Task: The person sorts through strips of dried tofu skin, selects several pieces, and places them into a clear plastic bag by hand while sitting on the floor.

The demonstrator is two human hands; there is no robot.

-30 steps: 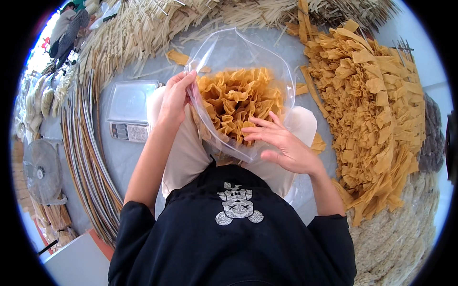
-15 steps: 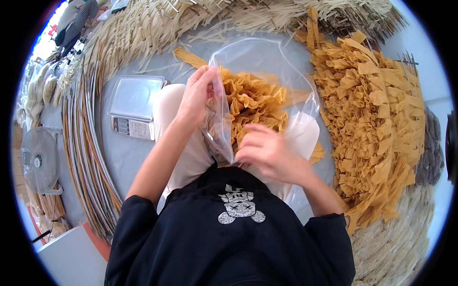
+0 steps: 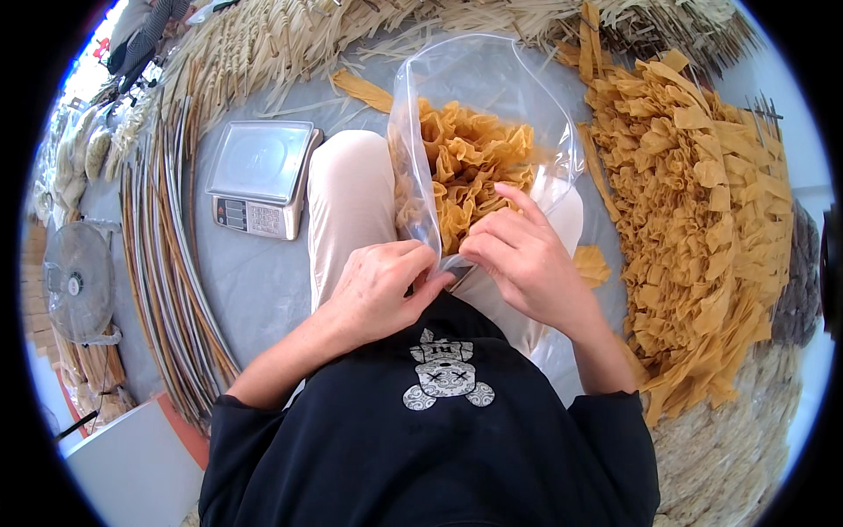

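Fingertips drawn narrow, your left hand and right hand pinch the near edge of the clear bag in front of you. Already inside sits the ruffled ochre bundle; the mouth stands open. A larger ochre pile remains outside, to your right.

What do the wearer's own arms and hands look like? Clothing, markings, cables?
Left hand and right hand are ungloved. Short, loose black sleeves without visible markings end near the elbows; the forearms are uncovered below. No watch, bracelet or cable shows.
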